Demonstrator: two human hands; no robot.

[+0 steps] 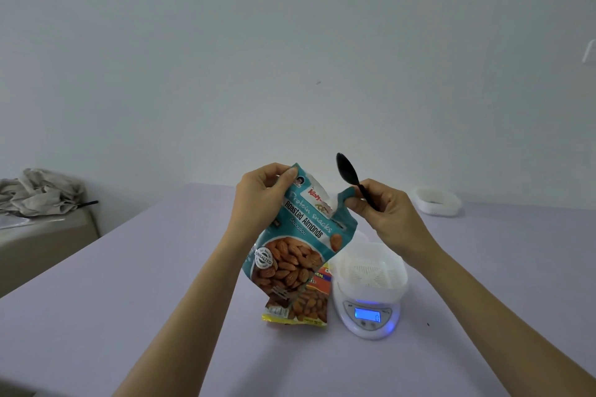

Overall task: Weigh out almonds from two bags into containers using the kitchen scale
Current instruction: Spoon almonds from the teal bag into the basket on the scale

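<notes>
Step in hand: opening the teal almond bag [290, 251], held up in the air over the bench [129, 267], left of the scale. I judge that a slow, even pull apart at the mouth, with the bag kept upright, would stop almonds jumping out.
Crumpled cloth [35, 192]: grey, soft and creased, heaped on a low beige surface at far left.
Left hand [258, 190]: its fingers [290, 174] curl round the bag's upper left corner and pinch it.
Teal almond bag: glossy printed film, flat pouch, tilted, with the top parted and a pale lining showing.
Second almond bag [306, 306]: yellow and orange, shiny, lying flat on the bench below the teal one and just beside the scale.
Black spoon [346, 167]: smooth, looks like plastic, bowl pointing up.
Right hand [377, 206]: curled, pinching the bag's other corner while also gripping the spoon handle, which likely makes for a weaker pull on that side.
White container [371, 271]: translucent plastic, round, with a slotted insert, sitting on the scale.
Kitchen scale [367, 316]: white, rounded, display lit blue, digits too small to read.
Far container [437, 201]: white, shallow, well apart at the back right.
</notes>
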